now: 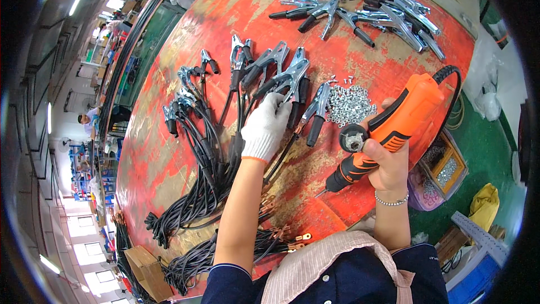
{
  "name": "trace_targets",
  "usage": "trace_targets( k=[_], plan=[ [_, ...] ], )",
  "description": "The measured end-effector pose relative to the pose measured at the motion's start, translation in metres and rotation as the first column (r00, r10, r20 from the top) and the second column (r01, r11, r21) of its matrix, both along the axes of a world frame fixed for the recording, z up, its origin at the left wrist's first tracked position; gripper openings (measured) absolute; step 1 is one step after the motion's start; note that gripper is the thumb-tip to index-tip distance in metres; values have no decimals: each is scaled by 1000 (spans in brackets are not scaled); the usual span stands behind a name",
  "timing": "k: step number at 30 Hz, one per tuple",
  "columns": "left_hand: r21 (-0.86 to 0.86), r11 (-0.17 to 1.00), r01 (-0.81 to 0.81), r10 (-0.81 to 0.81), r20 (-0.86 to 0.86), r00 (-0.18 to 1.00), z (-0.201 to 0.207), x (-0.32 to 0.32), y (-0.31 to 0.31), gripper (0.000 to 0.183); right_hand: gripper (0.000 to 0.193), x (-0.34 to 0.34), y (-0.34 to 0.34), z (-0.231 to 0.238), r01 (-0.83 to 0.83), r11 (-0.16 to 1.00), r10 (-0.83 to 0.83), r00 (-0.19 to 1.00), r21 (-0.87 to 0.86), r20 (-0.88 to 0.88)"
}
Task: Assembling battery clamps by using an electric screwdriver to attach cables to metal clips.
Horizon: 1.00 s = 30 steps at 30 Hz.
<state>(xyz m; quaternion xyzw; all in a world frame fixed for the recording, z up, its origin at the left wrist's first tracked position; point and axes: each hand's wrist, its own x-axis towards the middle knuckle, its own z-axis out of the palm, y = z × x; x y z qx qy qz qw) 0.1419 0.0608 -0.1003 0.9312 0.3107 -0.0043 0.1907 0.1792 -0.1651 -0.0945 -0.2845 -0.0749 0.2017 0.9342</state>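
My left hand (265, 126), in a white knit glove, has its fingers closed at a silver metal clamp (293, 76) with black handles. Black cables run from this clamp and its neighbours toward the near left. My bare right hand (388, 163) grips an orange and black power screwdriver (406, 114), its tip pointing down to the left over the table. Against the tool, by my thumb, is a round dark piece (354, 138) with a pale centre. Another clamp (318, 103) lies just right of my glove, beside a heap of small silver nuts (350, 105).
Loose clamps (377, 8) pile up at the far side of the worn red table (225, 19). Cable bundles (185, 208) with copper lugs (301, 237) lie at the near left. A wooden box of small metal parts (447, 169) stands at the right, below a black power cord (455, 87).
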Motion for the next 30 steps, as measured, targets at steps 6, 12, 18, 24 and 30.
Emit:
trace_targets(
  k=[6, 12, 18, 24, 30],
  plan=[
    [-119, 992, 43, -7, 284, 959, 40, -28, -10, 24, 69, -9, 5, 11, -47, 998, 50, 992, -33, 117],
    [-927, 363, 94, 614, 314, 724, 97, -121, -58, 40, 60, -43, 33, 19, -164, 983, 174, 975, -86, 137],
    [-953, 224, 204, 735, 303, 607, 93, -168, -61, 57, 39, -78, 87, 29, -179, 968, 221, 942, -178, 251],
    [-957, 118, 263, 638, 276, 719, 99, -178, -56, 63, 33, -90, 93, 33, -204, 941, 280, 917, -268, 283],
    [-964, 12, 264, 603, 217, 767, 98, -174, -55, 67, 45, -87, 90, 35, -308, 915, 368, 902, -261, 226]
  ],
)
